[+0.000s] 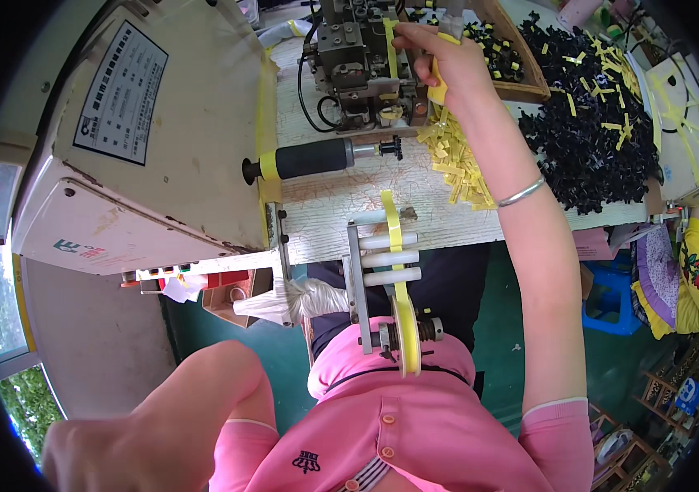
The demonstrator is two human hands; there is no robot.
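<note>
My right hand (pixel 460 67) reaches over the bench to a small metal press-like machine (pixel 349 61). Its fingers are bent, the index fingertip at or beside a yellow strip (pixel 391 51) standing in the machine. A yellow piece (pixel 441 78) lies against the curled fingers; what it is I cannot make out. My left hand (pixel 91 455) is raised at the lower left, close to the camera, blurred, its fingers not readable. In front of my body a reel of yellow tape (pixel 407 336) hangs on a bracket, its tape running up past white rollers (pixel 390 258).
A large cream machine housing (pixel 152 107) fills the left. A black-gripped handle (pixel 312 158) sticks out over the bench (pixel 316 209). Yellow strips (pixel 460 164) are heaped under my right forearm. A pile of small black parts (pixel 587 139) and a wooden tray (pixel 521 49) stand right.
</note>
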